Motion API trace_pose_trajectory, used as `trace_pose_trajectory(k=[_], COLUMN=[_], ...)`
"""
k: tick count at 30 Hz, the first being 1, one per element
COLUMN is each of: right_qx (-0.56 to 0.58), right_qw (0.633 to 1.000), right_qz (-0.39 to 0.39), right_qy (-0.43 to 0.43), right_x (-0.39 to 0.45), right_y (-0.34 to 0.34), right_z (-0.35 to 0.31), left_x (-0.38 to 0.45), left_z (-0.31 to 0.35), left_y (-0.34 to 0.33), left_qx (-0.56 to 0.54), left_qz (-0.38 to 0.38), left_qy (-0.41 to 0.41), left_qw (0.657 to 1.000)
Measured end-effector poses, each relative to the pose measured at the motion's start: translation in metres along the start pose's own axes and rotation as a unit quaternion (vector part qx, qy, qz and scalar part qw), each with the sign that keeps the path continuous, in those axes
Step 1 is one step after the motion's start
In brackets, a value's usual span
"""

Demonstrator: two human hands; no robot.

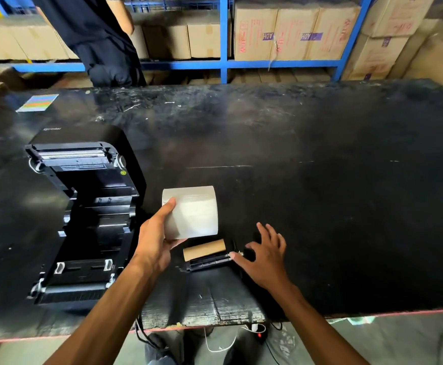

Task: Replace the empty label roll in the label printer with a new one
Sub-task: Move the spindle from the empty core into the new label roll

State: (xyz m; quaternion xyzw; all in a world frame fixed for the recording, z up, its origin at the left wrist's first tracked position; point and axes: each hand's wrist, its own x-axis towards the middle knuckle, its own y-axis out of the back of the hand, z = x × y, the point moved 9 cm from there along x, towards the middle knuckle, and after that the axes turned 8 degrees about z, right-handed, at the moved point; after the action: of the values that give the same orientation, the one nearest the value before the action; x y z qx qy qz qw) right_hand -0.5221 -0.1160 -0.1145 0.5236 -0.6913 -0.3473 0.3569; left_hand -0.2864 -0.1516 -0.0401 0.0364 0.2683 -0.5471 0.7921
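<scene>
The black label printer [83, 214] stands at the left of the table with its lid swung open and its roll bay bare. My left hand [154, 241] grips a full white label roll [194, 212] just right of the printer, a little above the table. In front of that roll lie the empty brown cardboard core [204, 250] and a black roll spindle [209, 262], side by side. My right hand [263, 255] hovers over the spindle's right end with fingers spread, its thumb touching the end piece.
The black worktable [320, 180] stretches far to the right. A colour card [38, 102] lies at its back left. Another person in dark clothes [102, 40] stands behind the table. Blue shelving [224, 38] with cardboard boxes lines the back. Cables [220, 338] hang below the front edge.
</scene>
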Motion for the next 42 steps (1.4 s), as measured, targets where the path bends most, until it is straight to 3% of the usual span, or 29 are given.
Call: trace_pose_trajectory(k=[5,13,15,19,21,27,33,36,42], right_qx=[0.008,0.26,0.318,0.489,0.518,0.511,0.421,0.396,0.436], right_qw=[1.0,0.959,0.933,0.824,0.802,0.812,0.866,0.883,0.879], right_qz=[-0.027,0.056,0.099,0.157,0.16,0.179,0.262,0.25,0.182], right_qy=[-0.009,-0.099,-0.135,-0.241,-0.251,-0.218,-0.066,-0.038,-0.066], right_x=[-0.003,0.015,0.025,0.04,0.045,0.04,0.036,0.041,0.048], right_y=[-0.016,0.037,0.053,0.073,0.08,0.094,0.137,0.138,0.11], right_z=[-0.007,-0.005,0.004,0.017,0.012,-0.014,-0.044,-0.056,-0.082], left_x=[0.004,0.01,0.009,0.005,0.002,-0.005,0.001,0.004,0.008], left_z=[-0.01,-0.011,-0.01,-0.01,-0.013,-0.013,0.004,0.015,0.033], left_y=[0.013,0.027,0.023,0.013,0.007,-0.006,-0.013,-0.016,-0.02], left_qx=[-0.031,-0.08,-0.09,-0.113,-0.125,-0.159,-0.166,-0.158,-0.116], left_qz=[0.001,0.016,0.006,-0.011,-0.022,-0.044,-0.083,-0.095,-0.091], left_qy=[0.032,0.044,0.044,0.053,0.061,0.085,0.048,0.023,-0.043], left_qw=[0.999,0.996,0.995,0.992,0.99,0.983,0.981,0.983,0.988])
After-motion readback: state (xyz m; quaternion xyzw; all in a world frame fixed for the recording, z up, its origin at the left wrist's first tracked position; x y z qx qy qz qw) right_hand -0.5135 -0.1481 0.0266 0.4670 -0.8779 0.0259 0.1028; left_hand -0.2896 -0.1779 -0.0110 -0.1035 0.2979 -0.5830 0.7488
